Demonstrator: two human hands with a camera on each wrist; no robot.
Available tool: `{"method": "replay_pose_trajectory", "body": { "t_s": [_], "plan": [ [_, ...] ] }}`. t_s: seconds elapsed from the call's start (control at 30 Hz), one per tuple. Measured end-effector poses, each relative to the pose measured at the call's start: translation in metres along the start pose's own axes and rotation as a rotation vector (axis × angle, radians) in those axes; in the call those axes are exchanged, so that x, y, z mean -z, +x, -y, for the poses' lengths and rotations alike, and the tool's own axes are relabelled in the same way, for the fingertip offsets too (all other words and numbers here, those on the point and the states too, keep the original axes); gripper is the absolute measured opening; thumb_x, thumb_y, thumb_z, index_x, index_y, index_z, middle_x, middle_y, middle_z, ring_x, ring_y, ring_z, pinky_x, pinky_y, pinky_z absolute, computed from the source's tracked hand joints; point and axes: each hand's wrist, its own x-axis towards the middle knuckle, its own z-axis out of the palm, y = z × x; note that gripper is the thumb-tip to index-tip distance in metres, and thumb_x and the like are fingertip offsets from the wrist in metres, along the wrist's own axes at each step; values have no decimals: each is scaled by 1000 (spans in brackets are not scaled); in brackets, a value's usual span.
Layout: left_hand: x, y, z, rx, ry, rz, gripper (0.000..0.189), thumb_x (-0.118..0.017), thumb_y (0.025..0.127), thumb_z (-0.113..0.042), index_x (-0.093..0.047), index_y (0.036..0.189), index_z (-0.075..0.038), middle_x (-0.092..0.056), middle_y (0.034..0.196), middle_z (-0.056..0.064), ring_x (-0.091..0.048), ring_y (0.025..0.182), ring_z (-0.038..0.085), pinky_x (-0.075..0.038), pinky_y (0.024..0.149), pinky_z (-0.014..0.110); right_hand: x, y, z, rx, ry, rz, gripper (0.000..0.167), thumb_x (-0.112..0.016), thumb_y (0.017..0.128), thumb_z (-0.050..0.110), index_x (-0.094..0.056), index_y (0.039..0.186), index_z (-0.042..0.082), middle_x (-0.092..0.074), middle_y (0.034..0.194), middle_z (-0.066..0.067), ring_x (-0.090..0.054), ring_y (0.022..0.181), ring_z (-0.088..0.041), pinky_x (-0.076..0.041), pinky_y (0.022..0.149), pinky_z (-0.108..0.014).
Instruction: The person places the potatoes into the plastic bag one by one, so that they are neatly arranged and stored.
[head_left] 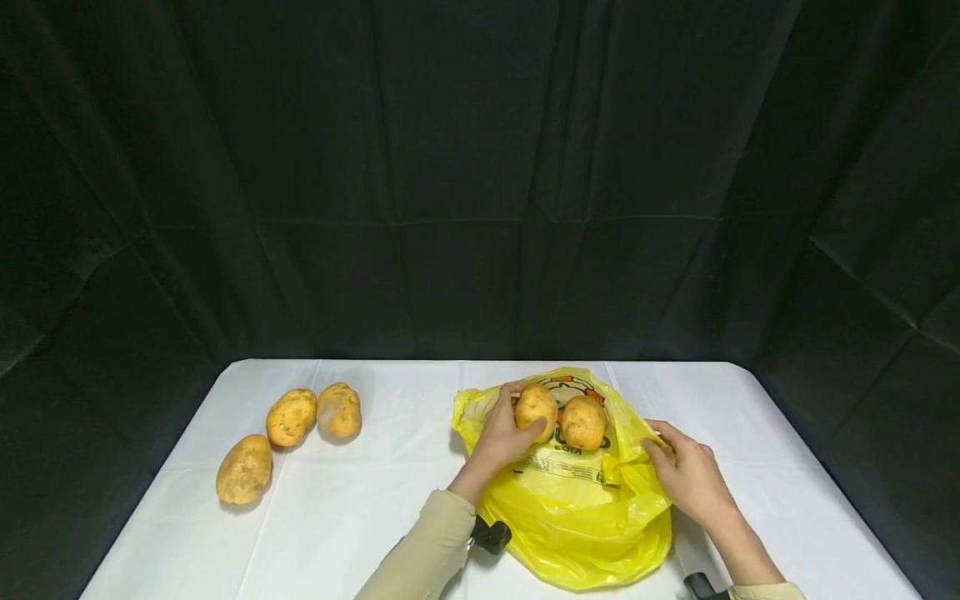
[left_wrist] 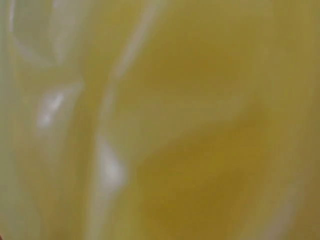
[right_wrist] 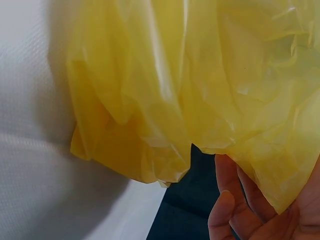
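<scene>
A yellow plastic bag (head_left: 577,533) with dark print lies spread on the white table. My left hand (head_left: 498,433) grips a potato (head_left: 536,409) over the printed part of the bag, thumb and fingers on either side of it. Just right of that potato lies another potato (head_left: 582,422), on the bag's print. At the bag's right edge my right hand (head_left: 688,468) pinches the plastic. In the right wrist view, bent fingers (right_wrist: 227,202) show under the raised yellow plastic (right_wrist: 200,90). Blurred yellow plastic (left_wrist: 200,110) fills the left wrist view and hides the left hand there.
Three more potatoes sit at the table's left: one low (head_left: 244,469), one in the middle (head_left: 292,417) and one farther right (head_left: 339,411). Black cloth (head_left: 480,183) hangs behind and beside the white-covered table (head_left: 360,517).
</scene>
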Motion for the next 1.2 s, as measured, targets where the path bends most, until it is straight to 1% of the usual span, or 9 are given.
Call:
{"method": "replay_pose_trajectory", "body": {
  "t_s": [0.13,0.27,0.43,0.63,0.73,0.9,0.93,1.03,1.2],
  "plan": [
    [-1,2,-2,11,20,-6,60,-74,87,-25,-42,136,-10,-57,125,12,-56,113,29,-47,92,43,0,0,0,1,-5,-1,32,-55,100,10,-57,130,0,-59,125,-28,-54,115,-48,-42,92,-63],
    [-1,4,-4,39,30,12,59,-73,88,-26,-42,136,-11,-57,125,12,-56,113,29,-48,90,43,0,0,-1,2,-5,2,32,-54,100,10,-57,130,0,-59,125,-28,-54,115,-48,-42,92,-63],
    [-2,5,-4,56,44,20,59,-73,89,-27,-41,136,-10,-56,126,12,-56,113,29,-47,91,43,-1,0,-2,9,-6,4,32,-55,100,10,-58,130,0,-59,125,-28,-53,116,-48,-42,93,-63],
    [-4,5,-3,28,54,-7,58,-72,89,-27,-44,136,-8,-56,123,12,-55,111,29,-47,90,43,0,0,-2,14,-4,6,32,-55,100,10,-57,130,0,-59,125,-28,-53,117,-48,-41,93,-63],
    [-5,5,-1,5,78,-29,56,-71,90,-28,-47,136,-8,-56,122,12,-53,114,30,-46,92,44,0,1,-2,14,-3,4,31,-55,100,10,-58,130,1,-59,125,-28,-53,117,-48,-41,93,-63],
    [-6,3,-1,2,94,-55,52,-70,91,-27,-51,135,-8,-58,121,11,-52,117,31,-45,94,45,-1,1,-2,9,-5,10,32,-54,100,10,-57,130,1,-58,126,-28,-52,117,-48,-41,94,-63],
    [-5,3,-1,5,94,-55,51,-70,92,-27,-52,136,-8,-57,121,12,-52,116,31,-45,94,45,-1,1,-2,6,-6,12,32,-54,100,10,-57,130,1,-58,126,-28,-52,117,-48,-41,94,-63],
    [-5,1,-1,17,96,-51,51,-68,93,-27,-51,137,-8,-55,128,14,-50,120,32,-44,97,46,-1,1,-2,1,-7,15,32,-54,100,10,-57,130,0,-58,127,-28,-52,117,-48,-41,94,-63],
    [-3,1,0,17,102,-29,52,-66,95,-27,-50,141,-8,-49,140,14,-44,130,32,-38,104,46,-1,1,-3,-5,-8,15,32,-54,100,9,-57,130,-1,-58,127,-28,-52,117,-48,-40,94,-63]
  ]
}}
